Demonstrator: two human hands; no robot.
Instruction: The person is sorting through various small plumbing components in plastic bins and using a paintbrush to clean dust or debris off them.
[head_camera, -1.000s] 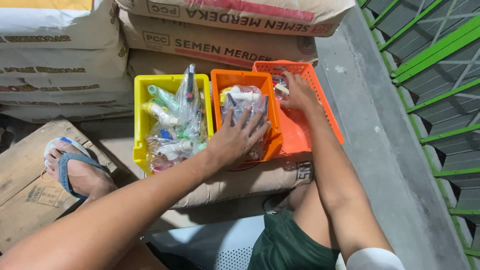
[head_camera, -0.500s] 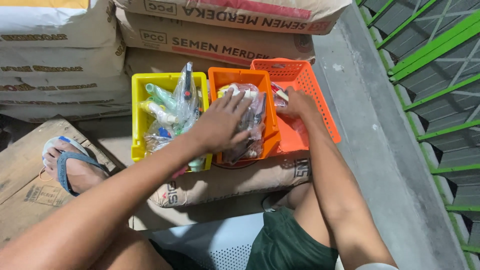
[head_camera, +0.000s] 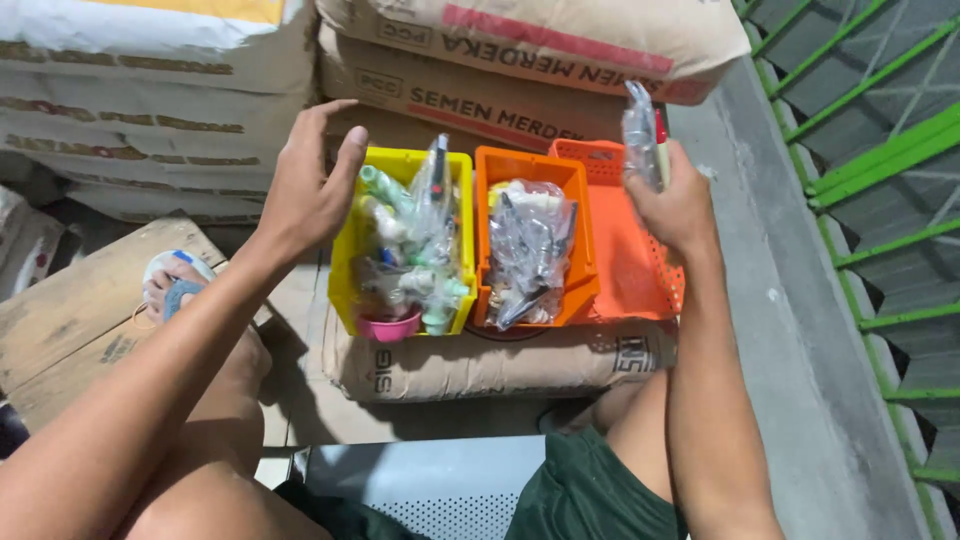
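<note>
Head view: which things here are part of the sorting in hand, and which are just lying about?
In hand: right hand, clear packet, orange basket, orange bin, yellow bin, left hand.
Lying about: stacked sacks, wooden board, green railing.

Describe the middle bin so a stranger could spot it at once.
Find the stacked paper sacks; three plastic containers sit in a row on the sack below them. The orange bin is the middle one, solid-walled and stuffed with clear bags, between a yellow bin and a perforated orange basket.
</note>
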